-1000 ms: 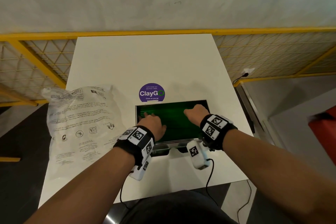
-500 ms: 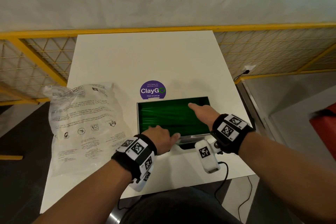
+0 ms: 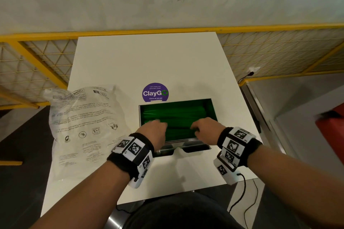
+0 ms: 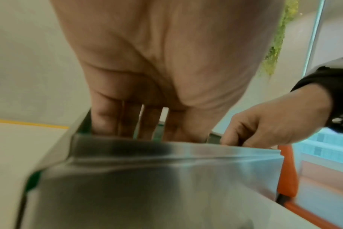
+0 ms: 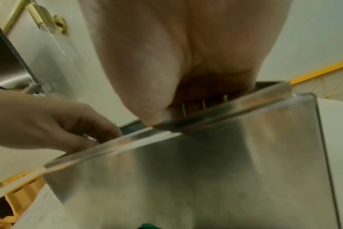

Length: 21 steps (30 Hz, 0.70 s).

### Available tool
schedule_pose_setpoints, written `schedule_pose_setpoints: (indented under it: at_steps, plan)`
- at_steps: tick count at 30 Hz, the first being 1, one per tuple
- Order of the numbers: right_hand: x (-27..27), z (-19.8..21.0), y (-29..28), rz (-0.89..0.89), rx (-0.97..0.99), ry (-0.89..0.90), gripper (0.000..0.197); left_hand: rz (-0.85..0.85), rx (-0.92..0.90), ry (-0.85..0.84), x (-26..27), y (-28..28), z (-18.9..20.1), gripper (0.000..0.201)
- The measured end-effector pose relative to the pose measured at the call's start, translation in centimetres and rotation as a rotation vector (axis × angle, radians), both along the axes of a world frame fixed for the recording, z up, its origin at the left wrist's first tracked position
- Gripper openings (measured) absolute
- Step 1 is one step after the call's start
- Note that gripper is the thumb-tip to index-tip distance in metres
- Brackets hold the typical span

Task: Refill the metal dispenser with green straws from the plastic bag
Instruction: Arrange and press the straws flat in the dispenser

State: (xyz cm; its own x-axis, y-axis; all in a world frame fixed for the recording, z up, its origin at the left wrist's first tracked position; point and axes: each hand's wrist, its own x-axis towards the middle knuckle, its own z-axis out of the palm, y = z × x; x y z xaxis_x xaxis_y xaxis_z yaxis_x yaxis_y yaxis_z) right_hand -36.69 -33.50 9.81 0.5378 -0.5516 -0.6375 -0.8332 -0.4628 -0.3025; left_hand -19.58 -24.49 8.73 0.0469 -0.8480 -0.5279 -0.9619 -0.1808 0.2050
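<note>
The metal dispenser (image 3: 183, 147) stands open-topped near the table's front edge, filled with green straws (image 3: 176, 115) lying sideways. Both hands reach into it from the front. My left hand (image 3: 155, 123) is at the left end, and its straight fingers (image 4: 106, 117) point down behind the front wall (image 4: 166, 178) onto the straws. My right hand (image 3: 195, 128) is at the right half, with fingers bent at the knuckles (image 4: 251, 130). Their tips are hidden behind the rim (image 5: 206, 117). The clear printed plastic bag (image 3: 85, 128) lies flat and crumpled to the left.
The white table (image 3: 149, 61) carries a purple round sticker (image 3: 155, 92) just behind the dispenser. A yellow mesh railing (image 3: 130, 30) runs along the far edge and both sides. A red object (image 3: 333, 132) sits at the right, and a black cable (image 3: 242, 188) hangs from my right wrist.
Half a second ago my left hand was at the dispenser's front rim and my right reached to the far side. Now both are in the near half on the straws.
</note>
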Motion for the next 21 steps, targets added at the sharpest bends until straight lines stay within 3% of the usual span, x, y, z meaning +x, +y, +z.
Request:
schedule_pose_setpoints:
  at_steps: [4,9,15,21]
  plan:
    - [0.2,-0.4,-0.2,0.025,-0.011,0.023,0.036,0.005,-0.103,-0.040,1.0,-1.0,-1.1,0.061]
    - [1.1,-0.8,-1.3,0.125,-0.047,0.073,0.037,-0.050,0.032,-0.077,1.7,-1.8,-1.5,0.040]
    - [2.8,-1.1,-1.3,0.254,-0.108,0.190,0.037,0.044,0.005,0.019,2.5,-2.4,-1.2,0.042]
    - [2.9,-1.2,-1.1,0.235,-0.172,0.197,0.030,0.053,-0.030,0.060,2.8,-2.5,-1.0,0.042]
